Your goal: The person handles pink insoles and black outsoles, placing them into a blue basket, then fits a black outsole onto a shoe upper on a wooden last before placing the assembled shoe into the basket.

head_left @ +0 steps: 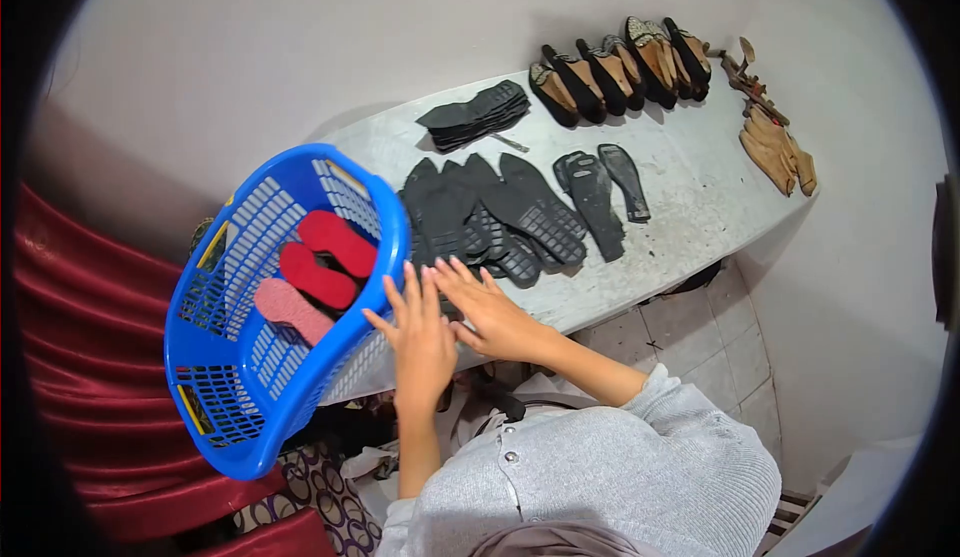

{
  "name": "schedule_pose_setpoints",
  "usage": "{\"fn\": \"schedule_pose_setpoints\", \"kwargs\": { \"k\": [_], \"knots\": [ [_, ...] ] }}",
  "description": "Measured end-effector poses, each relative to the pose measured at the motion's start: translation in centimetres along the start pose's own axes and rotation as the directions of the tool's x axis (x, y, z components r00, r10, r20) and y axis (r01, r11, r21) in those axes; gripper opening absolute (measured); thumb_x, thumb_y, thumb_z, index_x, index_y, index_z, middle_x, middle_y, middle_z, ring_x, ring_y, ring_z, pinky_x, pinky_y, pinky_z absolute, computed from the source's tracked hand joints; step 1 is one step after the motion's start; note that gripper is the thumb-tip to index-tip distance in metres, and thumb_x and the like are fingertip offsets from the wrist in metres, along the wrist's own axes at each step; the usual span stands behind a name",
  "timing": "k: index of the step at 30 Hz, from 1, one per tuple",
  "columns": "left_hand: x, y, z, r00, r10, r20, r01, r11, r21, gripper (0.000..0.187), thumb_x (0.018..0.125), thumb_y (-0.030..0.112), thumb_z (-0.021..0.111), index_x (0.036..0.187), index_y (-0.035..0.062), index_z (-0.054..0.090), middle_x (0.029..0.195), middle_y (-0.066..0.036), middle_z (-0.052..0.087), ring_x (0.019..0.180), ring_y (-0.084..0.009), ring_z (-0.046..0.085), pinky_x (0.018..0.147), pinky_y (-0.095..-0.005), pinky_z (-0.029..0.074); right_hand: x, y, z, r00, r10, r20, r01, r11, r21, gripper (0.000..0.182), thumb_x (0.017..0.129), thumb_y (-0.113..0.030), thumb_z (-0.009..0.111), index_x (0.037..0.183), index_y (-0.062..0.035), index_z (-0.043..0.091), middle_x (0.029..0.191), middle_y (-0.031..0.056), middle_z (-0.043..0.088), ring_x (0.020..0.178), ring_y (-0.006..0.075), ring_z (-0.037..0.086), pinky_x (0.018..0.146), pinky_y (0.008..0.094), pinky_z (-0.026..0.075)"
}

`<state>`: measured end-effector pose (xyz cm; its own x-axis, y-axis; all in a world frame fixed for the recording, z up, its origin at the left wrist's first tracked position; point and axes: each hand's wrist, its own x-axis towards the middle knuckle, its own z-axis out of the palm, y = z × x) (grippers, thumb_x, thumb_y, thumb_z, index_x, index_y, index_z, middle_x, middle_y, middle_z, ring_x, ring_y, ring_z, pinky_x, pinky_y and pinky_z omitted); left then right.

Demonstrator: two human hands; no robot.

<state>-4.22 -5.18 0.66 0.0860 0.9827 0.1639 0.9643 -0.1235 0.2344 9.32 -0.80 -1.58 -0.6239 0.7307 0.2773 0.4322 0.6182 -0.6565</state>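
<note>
My left hand [418, 335] has its fingers spread at the right rim of the blue plastic basket [395, 222], and no object shows in it. Beside it, my right hand [480, 307] lies with fingers apart over the table's front edge, near the dark grey soles [540, 212]. Red insoles [318, 275] and a pink insole [290, 309] rest inside the basket. Some of the dark soles are smooth and others have a grid pattern. Whether my fingertips touch the basket or the soles is hard to tell.
On the white table [690, 172] are a stack of dark pieces [475, 117], narrow black soles [595, 202], a row of black shoes [620, 72], and tan gloves [775, 152] at the right end. Red cloth [90, 357] hangs at the left.
</note>
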Motion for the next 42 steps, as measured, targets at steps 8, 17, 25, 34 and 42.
{"fn": "schedule_pose_setpoints", "kwargs": {
  "k": [8, 17, 25, 34, 42],
  "knots": [
    [5.9, 11.7, 14.6, 0.991, -0.041, 0.127, 0.065, 0.979, -0.192, 0.072, 0.075, 0.014, 0.055, 0.139, 0.0054, 0.024, 0.145, -0.022, 0.012, 0.133, -0.0443, 0.006, 0.099, -0.0663, 0.002, -8.1, 16.7, -8.0, 0.965, 0.263, 0.001, -0.259, 0.951, -0.168, 0.071, 0.076, -0.012, 0.058, 0.138, -0.0092, 0.025, 0.143, 0.0252, 0.016, 0.132, 0.0415, 0.017, 0.101, 0.0572, 0.023],
    [9.8, 19.6, 22.0, 0.959, -0.267, 0.101, 0.284, 0.924, -0.258, 0.062, 0.079, 0.027, 0.059, 0.134, 0.0102, 0.036, 0.145, -0.023, 0.01, 0.133, -0.044, 0.007, 0.1, -0.0647, 0.005, -12.3, 27.6, -10.2, 0.927, 0.372, 0.049, -0.35, 0.904, -0.246, 0.087, 0.069, -0.029, 0.071, 0.137, -0.0032, 0.024, 0.142, 0.0314, 0.009, 0.131, 0.0463, 0.015, 0.103, 0.0532, 0.021],
    [10.4, 19.4, 23.9, 0.948, -0.316, 0.026, 0.315, 0.928, -0.197, 0.049, 0.083, 0.018, 0.054, 0.128, 0.0044, 0.041, 0.141, -0.026, 0.021, 0.131, -0.0443, 0.014, 0.102, -0.0603, 0.011, -12.3, 28.4, -10.3, 0.94, 0.33, 0.08, -0.303, 0.921, -0.245, 0.1, 0.06, -0.039, 0.074, 0.135, 0.0049, 0.024, 0.138, 0.0373, 0.011, 0.13, 0.0477, 0.016, 0.105, 0.0459, 0.022],
    [10.4, 18.4, 24.1, 0.966, -0.257, -0.026, 0.24, 0.929, -0.28, 0.049, 0.074, 0.008, 0.052, 0.123, 0.0024, 0.045, 0.138, -0.028, 0.027, 0.127, -0.0474, 0.022, 0.104, -0.0532, 0.02, -11.4, 28.9, -12.7, 0.865, 0.426, 0.266, -0.413, 0.905, -0.106, 0.095, 0.055, -0.021, 0.072, 0.133, 0.0063, 0.026, 0.138, 0.0381, 0.01, 0.13, 0.044, 0.02, 0.103, 0.0397, 0.03],
    [11.1, 18.7, 22.0, 0.938, -0.323, 0.123, 0.343, 0.91, -0.231, 0.051, 0.073, 0.017, 0.058, 0.121, 0.0068, 0.048, 0.138, -0.025, 0.029, 0.129, -0.0427, 0.024, 0.102, -0.0607, 0.011, -12.0, 29.9, -14.4, 0.84, 0.518, 0.159, -0.538, 0.833, 0.126, 0.077, 0.054, -0.011, 0.067, 0.127, -0.0021, 0.043, 0.131, 0.0336, 0.034, 0.116, 0.0357, 0.047, 0.095, 0.0362, 0.039]
  ]
}}
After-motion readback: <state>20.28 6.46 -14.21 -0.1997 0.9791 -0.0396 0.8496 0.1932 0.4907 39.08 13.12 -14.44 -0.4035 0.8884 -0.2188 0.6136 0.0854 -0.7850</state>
